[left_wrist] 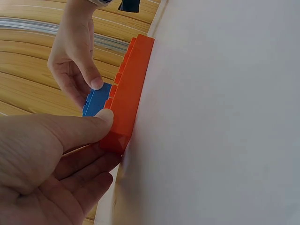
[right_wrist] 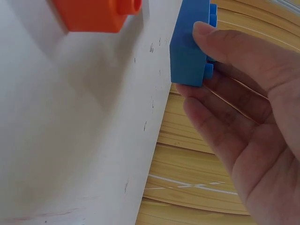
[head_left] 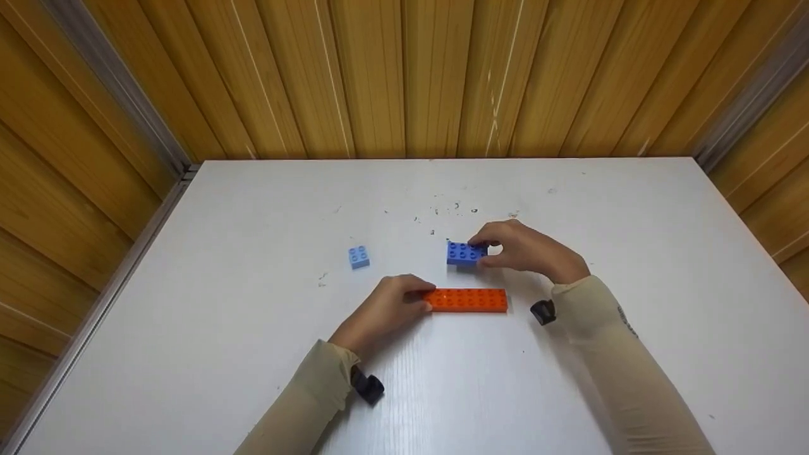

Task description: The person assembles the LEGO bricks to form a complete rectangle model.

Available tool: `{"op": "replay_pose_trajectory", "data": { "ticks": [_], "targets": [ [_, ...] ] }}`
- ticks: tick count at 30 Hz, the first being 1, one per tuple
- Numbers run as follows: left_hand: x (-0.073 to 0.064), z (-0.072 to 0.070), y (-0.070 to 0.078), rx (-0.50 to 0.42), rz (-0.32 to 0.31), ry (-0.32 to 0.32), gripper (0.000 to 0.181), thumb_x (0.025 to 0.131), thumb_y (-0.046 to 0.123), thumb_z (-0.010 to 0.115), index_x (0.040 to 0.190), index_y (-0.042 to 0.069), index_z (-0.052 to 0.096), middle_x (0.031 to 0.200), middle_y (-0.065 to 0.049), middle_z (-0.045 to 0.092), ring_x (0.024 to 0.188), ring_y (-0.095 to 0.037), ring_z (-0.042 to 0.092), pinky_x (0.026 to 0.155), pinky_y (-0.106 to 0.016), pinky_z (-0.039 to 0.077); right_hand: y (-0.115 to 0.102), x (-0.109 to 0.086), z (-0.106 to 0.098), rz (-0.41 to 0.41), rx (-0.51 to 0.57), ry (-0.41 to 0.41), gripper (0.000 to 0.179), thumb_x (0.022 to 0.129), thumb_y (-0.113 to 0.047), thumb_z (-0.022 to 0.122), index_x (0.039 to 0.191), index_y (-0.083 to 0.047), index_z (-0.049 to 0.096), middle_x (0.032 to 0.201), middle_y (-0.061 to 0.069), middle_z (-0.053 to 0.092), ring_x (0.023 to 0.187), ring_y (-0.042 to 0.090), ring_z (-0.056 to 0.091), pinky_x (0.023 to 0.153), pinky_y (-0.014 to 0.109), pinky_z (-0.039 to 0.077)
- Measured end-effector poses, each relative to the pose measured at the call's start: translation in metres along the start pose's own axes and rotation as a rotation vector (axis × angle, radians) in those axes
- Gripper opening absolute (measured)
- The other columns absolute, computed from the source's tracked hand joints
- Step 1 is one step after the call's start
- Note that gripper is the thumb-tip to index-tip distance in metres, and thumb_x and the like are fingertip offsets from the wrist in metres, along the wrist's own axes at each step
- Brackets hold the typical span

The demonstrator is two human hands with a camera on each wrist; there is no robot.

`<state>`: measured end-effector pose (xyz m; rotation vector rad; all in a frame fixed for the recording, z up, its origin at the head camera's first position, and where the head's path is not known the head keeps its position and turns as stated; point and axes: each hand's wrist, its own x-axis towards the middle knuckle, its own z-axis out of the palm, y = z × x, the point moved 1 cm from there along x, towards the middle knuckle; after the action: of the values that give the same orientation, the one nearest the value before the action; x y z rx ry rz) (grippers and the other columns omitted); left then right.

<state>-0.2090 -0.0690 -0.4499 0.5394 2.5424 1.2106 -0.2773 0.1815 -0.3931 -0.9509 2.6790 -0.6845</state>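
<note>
My left hand [head_left: 395, 308] pinches the left end of a long orange toy building brick [head_left: 471, 300], thumb on the near side and fingers on the far side. Just beyond it, my right hand [head_left: 528, 249] grips the right end of a blue building brick [head_left: 462, 253] between thumb and fingers, studs facing up. In the left wrist view the blue brick [left_wrist: 97, 99] shows behind the orange one [left_wrist: 129, 89]. The right wrist view has the blue brick [right_wrist: 190, 47] in the fingers, with a corner of the orange brick [right_wrist: 93, 14] at the top.
A small light-blue brick [head_left: 359, 257] lies on the white table [head_left: 253, 253], left of the other two. Wood-patterned panels [head_left: 404, 76] stand behind the table's far edge and at both sides. Dark scuff marks dot the tabletop.
</note>
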Motion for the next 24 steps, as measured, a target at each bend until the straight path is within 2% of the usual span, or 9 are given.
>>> {"op": "replay_pose_trajectory", "data": {
  "ticks": [24],
  "targets": [
    [0.0005, 0.0002, -0.0009, 0.008, 0.024, 0.003, 0.034, 0.09, 0.012, 0.065, 0.124, 0.014, 0.066, 0.119, 0.0, 0.067, 0.114, -0.016, 0.059, 0.106, -0.036, 0.043, -0.0068, -0.0101, 0.0051, -0.041, 0.012, -0.012, 0.036, 0.085, -0.008, 0.072, 0.12, -0.002, 0.066, 0.116, 0.013, 0.067, 0.106, 0.027, 0.063, 0.095, 0.045, 0.051]
  ]
}}
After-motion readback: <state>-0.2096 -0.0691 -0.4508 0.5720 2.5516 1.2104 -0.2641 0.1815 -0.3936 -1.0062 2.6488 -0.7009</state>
